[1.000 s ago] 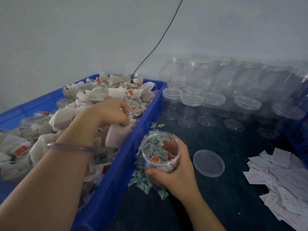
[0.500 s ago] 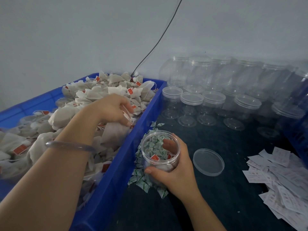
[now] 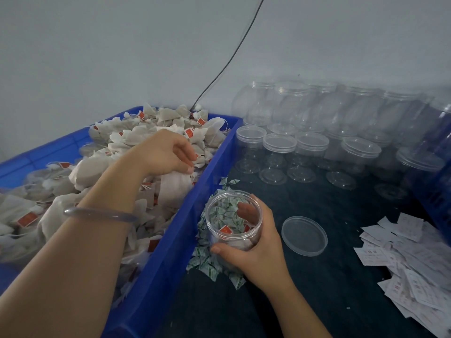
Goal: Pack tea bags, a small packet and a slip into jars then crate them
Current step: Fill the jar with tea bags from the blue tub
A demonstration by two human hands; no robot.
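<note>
Left hand point(image 3: 166, 154) is hanging knuckles-up over the heap of tea bags point(image 3: 136, 140), wrist bending down and fingers curling in to pinch one white tea bag point(image 3: 174, 189) that is dangling just beneath the fingertips. A clear bangle point(image 3: 100, 213) is sitting on that forearm. Around and below this hand, the blue crate point(image 3: 214, 167) is holding the heap; the red tags on the bags are carrying marks too small to read. Right hand point(image 3: 256, 254) is gripping the open jar point(image 3: 233, 223), thumb lying across the near wall and fingers wrapping the far side, showing through the plastic. Inside the jar a few tea bags are lying with red tags up. Under and just left of this hand, green-printed small packets point(image 3: 207, 263) are lying scattered, their print unreadable. Just right of it a loose lid point(image 3: 304, 236) is lying flat on the dark worktop point(image 3: 317, 289); farther right, slips point(image 3: 415, 264) are lying in a pile, their text blurred. Beyond the fingers, empty jars point(image 3: 312, 147) are standing in rows.
</note>
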